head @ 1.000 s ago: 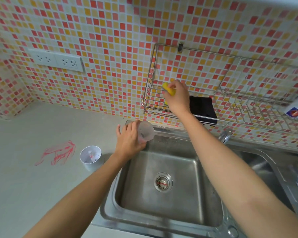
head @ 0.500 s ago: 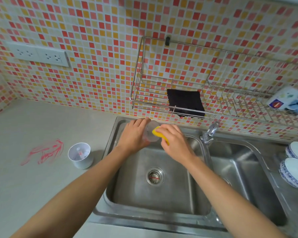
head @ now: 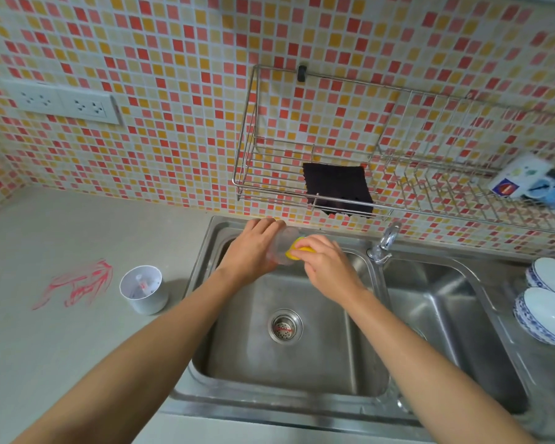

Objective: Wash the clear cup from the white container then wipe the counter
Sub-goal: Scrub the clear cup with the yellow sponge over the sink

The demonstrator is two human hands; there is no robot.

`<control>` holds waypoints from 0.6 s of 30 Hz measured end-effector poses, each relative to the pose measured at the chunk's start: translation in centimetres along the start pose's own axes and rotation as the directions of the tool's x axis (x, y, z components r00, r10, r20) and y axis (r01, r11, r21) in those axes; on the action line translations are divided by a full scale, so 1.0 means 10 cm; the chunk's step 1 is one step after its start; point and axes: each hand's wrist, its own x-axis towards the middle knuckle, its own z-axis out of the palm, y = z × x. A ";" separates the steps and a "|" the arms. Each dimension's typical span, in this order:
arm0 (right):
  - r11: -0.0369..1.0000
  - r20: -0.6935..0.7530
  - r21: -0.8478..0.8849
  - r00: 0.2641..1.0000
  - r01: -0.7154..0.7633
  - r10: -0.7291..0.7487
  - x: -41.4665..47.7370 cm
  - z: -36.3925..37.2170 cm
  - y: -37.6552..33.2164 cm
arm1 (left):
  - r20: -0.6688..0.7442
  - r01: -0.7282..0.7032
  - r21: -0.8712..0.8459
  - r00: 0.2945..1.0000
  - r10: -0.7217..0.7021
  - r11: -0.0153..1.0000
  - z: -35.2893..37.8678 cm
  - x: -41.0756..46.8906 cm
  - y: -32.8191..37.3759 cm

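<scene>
My left hand (head: 255, 248) grips the clear cup (head: 282, 243) sideways over the back of the left sink basin (head: 289, 357). Its mouth faces right. My right hand (head: 326, 262) holds a yellow sponge (head: 297, 251) pressed into the cup's mouth. The white container (head: 145, 294) stands on the grey counter (head: 61, 347) left of the sink, with a small item still inside. Red scribble marks (head: 77, 283) stain the counter to the container's left.
A wire rack (head: 318, 193) on the tiled wall holds a black cloth (head: 337, 189) and a mug (head: 523, 176). The tap (head: 385, 243) stands between the two basins. Blue-and-white bowls (head: 548, 302) are stacked at the right. Wall sockets (head: 64, 102) sit upper left.
My right hand took the yellow sponge from the rack down to the cup and now presses it into the cup's mouth. The left hand keeps hold of the cup over the sink.
</scene>
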 end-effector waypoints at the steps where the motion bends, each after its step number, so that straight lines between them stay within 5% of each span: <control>1: 1.000 -0.017 -0.004 1.000 -0.008 0.008 0.01 0.01 0.00 | -0.003 0.006 -0.009 1.000 -0.006 1.000 -0.01 0.01 0.01; 4: 0.956 -0.053 0.255 0.985 -0.145 0.163 -0.01 0.06 -0.19 | 0.000 0.016 -0.012 1.000 -0.016 1.000 -0.03 0.04 -0.02; 7: 0.806 0.096 0.490 0.940 -0.332 0.329 -0.03 0.06 -0.28 | 0.016 0.013 -0.008 1.000 -0.013 1.000 -0.03 0.03 -0.07; 11: 0.989 0.041 0.150 0.999 -0.006 0.000 -0.03 -0.01 -0.05 | 0.068 -0.025 0.001 0.997 0.025 1.000 -0.01 0.03 -0.08; 14: 0.994 -0.004 -0.060 0.996 0.092 -0.092 0.00 0.00 0.07 | 0.070 -0.021 -0.017 0.997 0.022 1.000 0.01 0.05 -0.05; 18: 0.927 0.027 0.335 0.985 -0.171 0.172 -0.05 0.09 -0.16 | 0.075 -0.004 -0.052 0.997 0.008 0.999 -0.01 0.06 -0.08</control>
